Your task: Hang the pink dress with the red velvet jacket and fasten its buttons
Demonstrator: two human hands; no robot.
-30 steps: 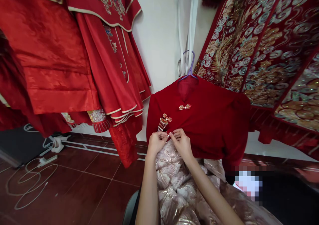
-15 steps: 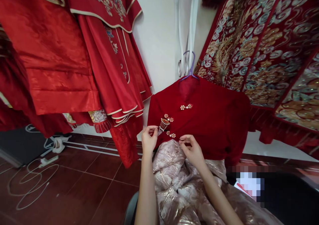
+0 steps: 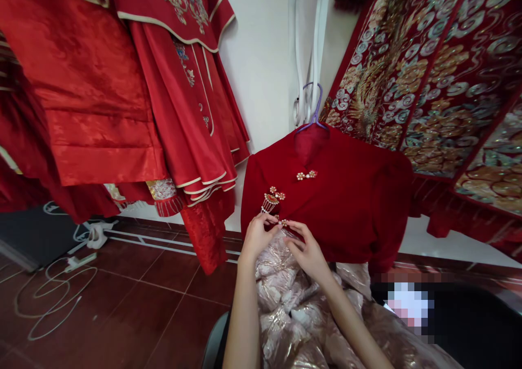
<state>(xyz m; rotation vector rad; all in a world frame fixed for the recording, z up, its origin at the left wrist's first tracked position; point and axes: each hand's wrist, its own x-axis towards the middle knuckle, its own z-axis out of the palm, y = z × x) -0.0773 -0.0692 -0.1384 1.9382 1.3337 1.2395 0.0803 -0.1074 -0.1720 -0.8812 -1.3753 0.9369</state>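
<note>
A red velvet top hangs on a purple hanger in front of me. It has pearl clasps: one by the collar, one with a tassel, and a lower one. My left hand pinches the fabric at the lower clasp. My right hand sits just right of it, fingers curled toward the same clasp. Pink-gold shiny fabric lies bunched under both forearms.
Red satin garments hang at the left. Embroidered red and gold panels hang at the right. A white cable coils on the dark red tile floor. A white wall stands behind.
Half a second ago my hands were apart, showing the lower clasp. Now both have come back together over it, the left moving right and down.
</note>
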